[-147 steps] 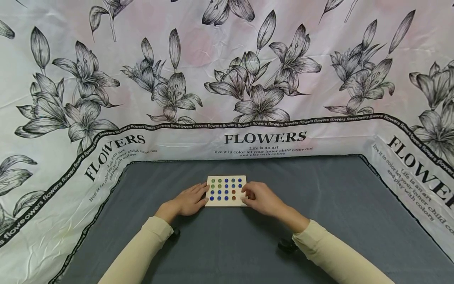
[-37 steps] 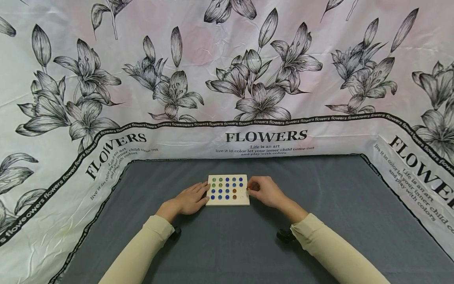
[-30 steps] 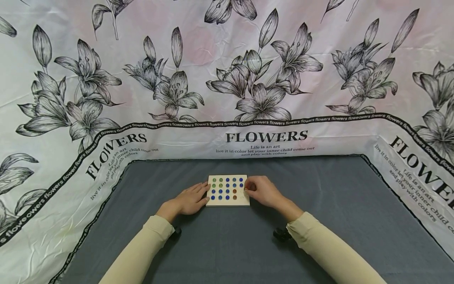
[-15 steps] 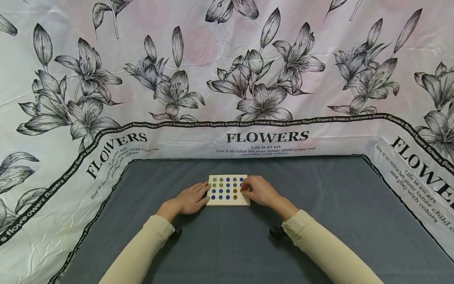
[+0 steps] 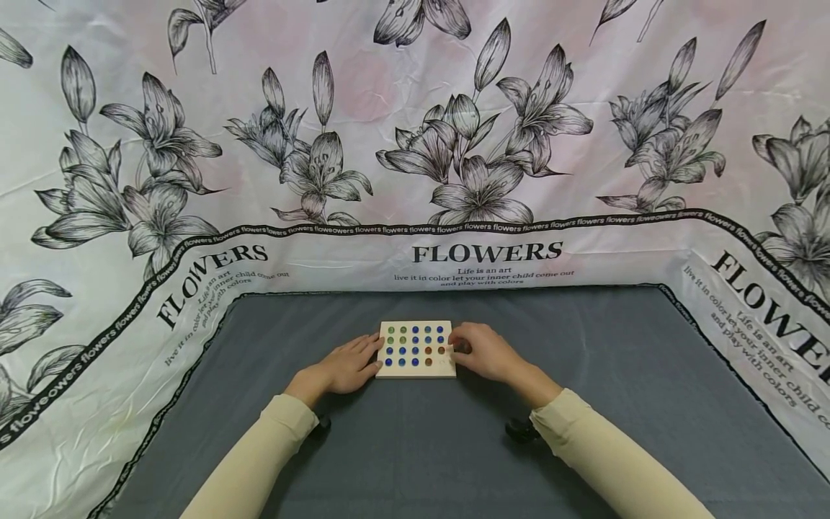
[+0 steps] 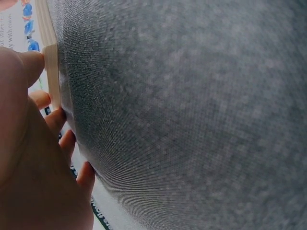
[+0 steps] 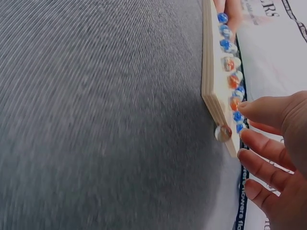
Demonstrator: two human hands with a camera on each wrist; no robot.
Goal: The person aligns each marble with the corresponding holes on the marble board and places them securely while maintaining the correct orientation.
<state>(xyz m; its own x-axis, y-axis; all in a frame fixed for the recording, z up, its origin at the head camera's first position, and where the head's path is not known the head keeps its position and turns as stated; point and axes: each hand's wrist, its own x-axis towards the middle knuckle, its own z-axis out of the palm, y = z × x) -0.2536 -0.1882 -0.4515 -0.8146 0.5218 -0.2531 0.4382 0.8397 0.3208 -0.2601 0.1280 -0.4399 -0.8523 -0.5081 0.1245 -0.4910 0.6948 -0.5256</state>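
Observation:
A pale wooden board with rows of glass marbles lies on the grey cloth. Green marbles sit at its far left, blue ones fill much of the rest, and orange-red ones are at the near right. My left hand rests against the board's left edge, thumb at the near corner. At the right edge is my right hand, fingers spread, thumb tip by an orange marble in the right wrist view. A clear marble with red inside shows beside the board's right edge.
Grey cloth covers the table around the board. Behind it and along both sides runs a white flower-printed cloth. A black device shows under the right wrist and another under the left.
My right hand has put an orange marble into the third row's rightmost spot, which was bare 1.2 s ago, and has drawn back rightward. My left hand has stayed at the board's edge.

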